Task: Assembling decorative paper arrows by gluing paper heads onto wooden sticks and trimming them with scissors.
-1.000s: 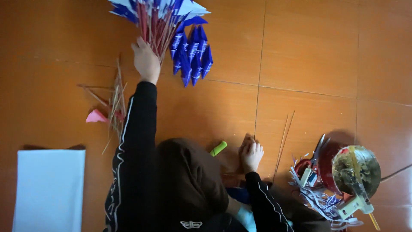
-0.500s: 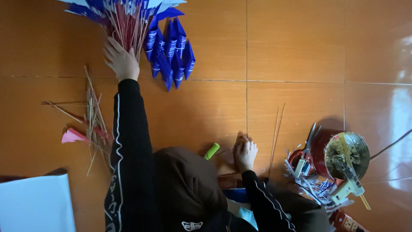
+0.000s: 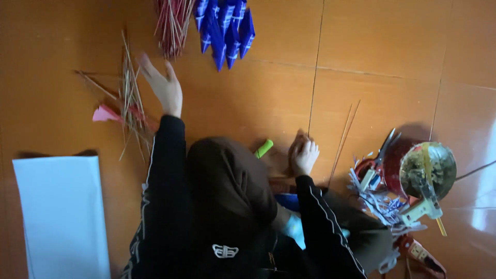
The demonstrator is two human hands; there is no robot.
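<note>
My left hand [image 3: 163, 85] is stretched out over the orange tiled floor with palm open and fingers spread, holding nothing. It hovers just below a bundle of red sticks [image 3: 173, 23] with blue paper flags [image 3: 225, 28] and right beside a loose heap of thin sticks [image 3: 129, 98]. A pink paper piece [image 3: 103, 113] lies among those sticks. My right hand [image 3: 304, 155] rests on the floor with its fingers curled, nothing visible in it. A green marker [image 3: 264, 149] lies just to its left. My knee and dark sleeves fill the lower middle.
A white sheet [image 3: 59, 217] lies at the lower left. Two thin sticks [image 3: 345, 137] lie right of my right hand. At the right are scissors [image 3: 385, 147], a round bowl [image 3: 428, 168], a glue gun [image 3: 421, 206] and blue paper scraps [image 3: 377, 199].
My left hand has let go of the stick bundle and drawn back, now open beside the loose sticks. The right hand has stayed on the floor.
</note>
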